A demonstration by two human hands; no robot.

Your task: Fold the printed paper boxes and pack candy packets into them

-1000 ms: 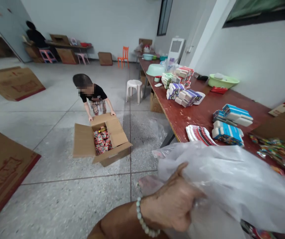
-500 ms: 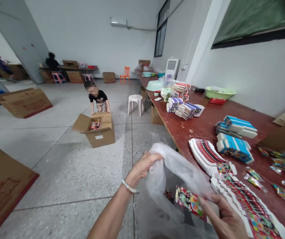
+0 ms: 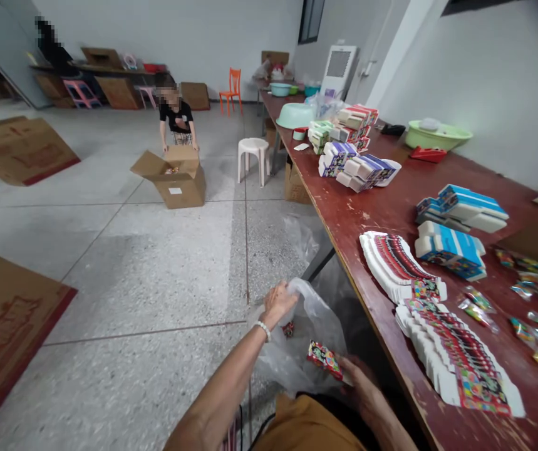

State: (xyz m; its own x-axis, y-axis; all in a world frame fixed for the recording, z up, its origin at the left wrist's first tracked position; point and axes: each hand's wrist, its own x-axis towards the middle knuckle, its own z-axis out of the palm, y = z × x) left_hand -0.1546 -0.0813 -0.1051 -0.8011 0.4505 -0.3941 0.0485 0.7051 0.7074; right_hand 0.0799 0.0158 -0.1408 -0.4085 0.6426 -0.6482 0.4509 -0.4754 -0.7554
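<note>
My left hand, with a beaded bracelet at the wrist, is closed on the rim of a clear plastic bag beside the table's edge. In my right hand is a small red printed box, held by one end at the bag's mouth. Another red printed piece shows through the bag near my left hand. On the table to the right, flat unfolded boxes of the same print lie fanned in two rows, a far row and a near row.
The red-brown table carries blue boxes, purple boxes, wrapped sweets and a green basin. On the floor stand a white stool and cartons, one open carton with a person leaning on it.
Both hands have moved lower, bringing the bag and the small box down and closer to my body. My view has tilted downward. The person at the carton stays beside it.
</note>
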